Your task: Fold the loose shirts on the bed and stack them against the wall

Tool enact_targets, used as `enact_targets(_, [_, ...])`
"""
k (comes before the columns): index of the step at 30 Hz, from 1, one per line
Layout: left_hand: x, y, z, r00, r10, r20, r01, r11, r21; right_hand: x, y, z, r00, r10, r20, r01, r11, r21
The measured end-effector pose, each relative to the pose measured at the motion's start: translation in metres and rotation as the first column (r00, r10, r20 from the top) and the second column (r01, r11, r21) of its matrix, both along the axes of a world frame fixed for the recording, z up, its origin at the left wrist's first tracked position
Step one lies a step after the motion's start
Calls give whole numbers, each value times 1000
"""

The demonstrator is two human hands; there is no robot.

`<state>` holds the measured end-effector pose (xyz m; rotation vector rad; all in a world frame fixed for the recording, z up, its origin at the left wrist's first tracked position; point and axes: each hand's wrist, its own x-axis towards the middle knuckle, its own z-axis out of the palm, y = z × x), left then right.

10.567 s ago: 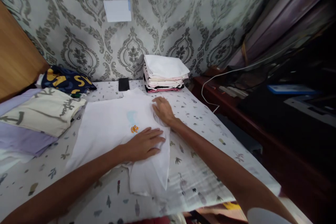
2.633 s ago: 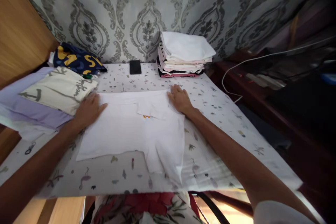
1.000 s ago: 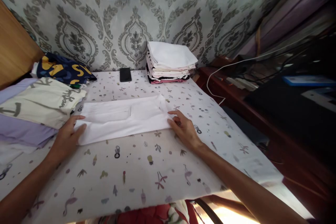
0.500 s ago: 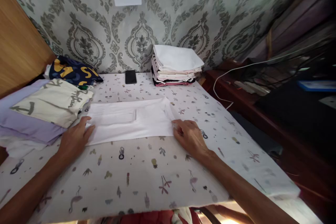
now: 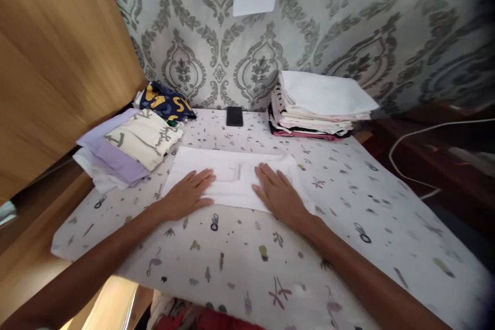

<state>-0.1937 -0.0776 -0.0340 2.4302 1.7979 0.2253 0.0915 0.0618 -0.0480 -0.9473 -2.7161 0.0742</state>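
A folded white garment (image 5: 228,157) lies flat as a long band across the patterned cloth (image 5: 240,258), with a pocket-like rectangle on its left half. My left hand (image 5: 189,193) rests palm down on its left part, fingers stretched out and pointing right. On the right part lies my right hand (image 5: 279,192), also flat, its fingers spread toward the upper left. Neither hand grips anything. Parts of the garment's near edge are hidden under the hands.
At the back right stands a stack of folded clothes (image 5: 320,100). A black phone-like rectangle (image 5: 234,116) lies near the wall. To the left are lilac and cream folded clothes (image 5: 141,139), a navy printed garment (image 5: 166,102) and a wooden panel (image 5: 69,62). A white cable (image 5: 406,134) runs at right.
Both hands have moved from the garment's two ends inward onto its top, and their fingers have opened flat. The camera view has turned left, so everything appears further right.
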Motion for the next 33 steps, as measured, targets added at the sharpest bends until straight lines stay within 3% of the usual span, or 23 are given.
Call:
enact_targets(4, [-21, -1, -5, 997, 50, -56, -51, 998, -33, 8, 7, -17, 997, -49, 54, 46, 998, 53])
enact_targets(10, [-49, -15, -6, 983, 174, -63, -176, 984, -30, 10, 4, -14, 994, -85, 70, 80, 994, 74])
enact_targets(13, [-61, -22, -7, 973, 228, 29, -226, 973, -39, 10, 4, -12, 993, -98, 68, 95, 994, 55])
enact_targets(16, [-75, -15, 0, 935, 293, 201, -298, 955, -5, 4, 0, -4, 989, -147, 26, 146, 988, 45])
enact_targets(19, [-86, 16, 13, 894, 331, 301, -363, 930, 56, -22, -22, 14, 990, -130, -55, 133, 990, 55])
enact_targets(22, [-92, 58, 21, 884, 424, 194, -442, 895, 56, -72, -61, 31, 991, 128, -41, -128, 992, -3])
enact_targets(25, [-93, 90, 21, 853, 516, 75, -519, 854, 29, -129, -99, 38, 927, 374, 25, -373, 927, -48])
enact_targets(29, [-97, 104, 20, 838, 545, 28, -546, 838, 0, -177, -122, 42, 928, 370, 41, -366, 927, -85])
enact_targets(33, [-101, 106, 26, 808, 589, 22, -588, 808, -51, -193, -121, 46, 941, 330, 75, -320, 940, -118])
